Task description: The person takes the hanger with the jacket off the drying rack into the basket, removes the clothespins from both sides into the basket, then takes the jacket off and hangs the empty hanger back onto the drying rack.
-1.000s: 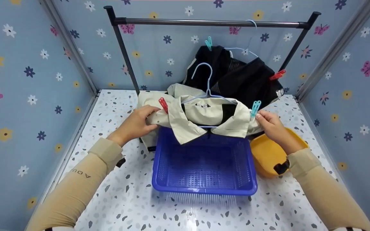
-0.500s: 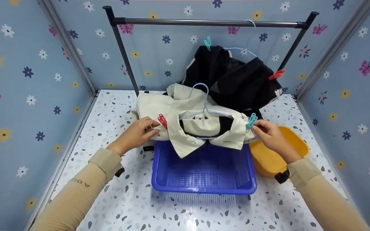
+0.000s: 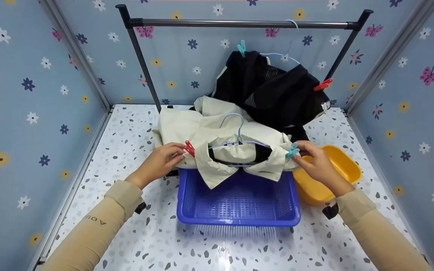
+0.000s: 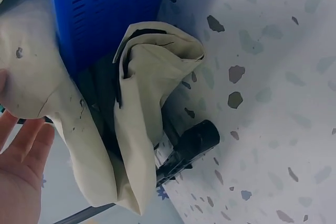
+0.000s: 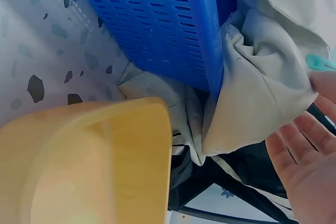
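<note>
A cream collared jacket point(image 3: 187, 126) lies spread over the back of a blue basket point(image 3: 239, 222), on a pale blue hanger point(image 3: 239, 130) whose hook leans back over the cloth. My left hand point(image 3: 160, 162) pinches its left shoulder beside a red clothespin point(image 3: 189, 148). At the other shoulder my right hand point(image 3: 317, 165) holds the cloth, thumb close to a turquoise clothespin point(image 3: 292, 150); whether it touches the pin is unclear. The left wrist view shows a hanging cream sleeve point(image 4: 139, 119). In the right wrist view, fingers point(image 5: 302, 142) lie under the shoulder cloth.
A yellow basin point(image 3: 347, 165) stands right of the basket. Behind, a black garment point(image 3: 273, 90) with two clothespins is on a hanger hooked over the dark rack bar point(image 3: 220, 23). Flowered walls point(image 3: 32, 150) enclose the speckled surface point(image 3: 156, 233) on the left, right and back.
Both hands have lowered the jacket's shoulders toward me and down over the basket. The hanger hook has dropped and leans back. The turquoise clothespin has tilted over.
</note>
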A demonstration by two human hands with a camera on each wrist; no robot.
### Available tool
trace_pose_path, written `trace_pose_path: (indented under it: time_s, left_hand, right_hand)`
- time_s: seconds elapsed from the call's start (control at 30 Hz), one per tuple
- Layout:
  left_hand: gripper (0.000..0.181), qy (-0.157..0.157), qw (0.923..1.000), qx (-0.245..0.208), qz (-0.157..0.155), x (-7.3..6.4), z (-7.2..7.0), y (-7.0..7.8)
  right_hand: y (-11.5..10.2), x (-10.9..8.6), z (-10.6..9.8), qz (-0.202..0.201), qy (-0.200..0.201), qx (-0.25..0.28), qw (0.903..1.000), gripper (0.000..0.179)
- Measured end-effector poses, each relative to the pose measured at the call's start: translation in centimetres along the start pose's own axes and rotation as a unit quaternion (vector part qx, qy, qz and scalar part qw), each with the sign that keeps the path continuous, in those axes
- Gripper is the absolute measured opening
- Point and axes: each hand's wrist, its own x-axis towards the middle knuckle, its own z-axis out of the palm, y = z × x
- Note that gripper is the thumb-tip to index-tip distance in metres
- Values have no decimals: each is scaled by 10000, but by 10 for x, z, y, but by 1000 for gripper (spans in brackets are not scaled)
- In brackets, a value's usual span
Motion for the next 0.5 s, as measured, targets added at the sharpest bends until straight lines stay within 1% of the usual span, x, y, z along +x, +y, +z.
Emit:
trace_pose_path:
  time_s: [0.07,0.17,0.3,0.4,0.5]
  left_hand:
    - [12,-67,9999,-62,-99,-1,1,0]
    - [12,-145,9996,-80,-228,-3,3,-1]
    - [13,-137,9996,-106,-226,-5,6,-2]
    - [13,-145,9996,-88,-218,-8,7,-4]
    - [14,-160,9994,-62,-289,-11,9,-4]
  right_hand:
    - [1,0,0,-78,-99,-133,9998,38]
    - [1,-2,-1,-111,-390,-347,9986,43]
    - [-1,-4,-1,-48,-854,-457,9953,40]
    - [1,-5,-1,-126,-1055,-361,9937,38]
    - [4,-6,0,-267,-1159,-174,9927,35]
